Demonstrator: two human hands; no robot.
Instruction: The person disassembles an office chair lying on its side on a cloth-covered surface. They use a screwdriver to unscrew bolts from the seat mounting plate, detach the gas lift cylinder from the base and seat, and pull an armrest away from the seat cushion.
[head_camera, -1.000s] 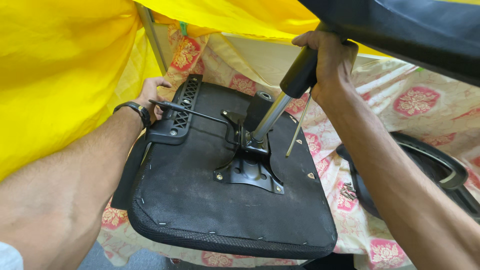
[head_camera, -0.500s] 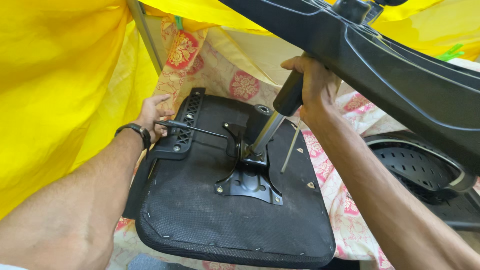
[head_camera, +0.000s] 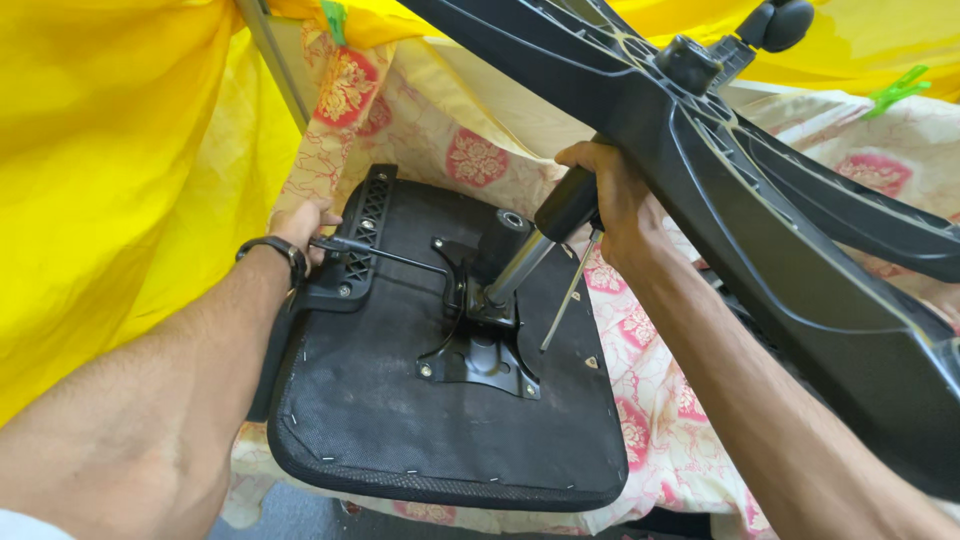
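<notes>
An upturned black office chair seat (head_camera: 380, 420) lies on a floral cloth, its metal mechanism plate (head_camera: 480, 360) facing up. My left hand (head_camera: 300, 222) grips the seat's far left edge by the black armrest bracket (head_camera: 355, 245) and a thin lever. My right hand (head_camera: 615, 195) is wrapped around the black gas lift cylinder (head_camera: 560, 210), whose chrome shaft (head_camera: 515, 268) slants down into the mechanism. A thin metal rod (head_camera: 568, 292) also hangs from that hand. The black star-shaped wheel base (head_camera: 780, 200) sits on the cylinder's top, tilted over my right arm.
Yellow fabric (head_camera: 110, 170) hangs at the left and across the top. The cream cloth with red flower prints (head_camera: 660, 400) covers the surface under the seat. A green clip (head_camera: 895, 90) is pinned at the upper right. One black castor (head_camera: 780, 22) shows at the top.
The view has shifted, so the wheel base now fills the upper right. The cylinder has tilted more toward the seat's middle, still in my right hand. My left hand has stayed on the seat's edge.
</notes>
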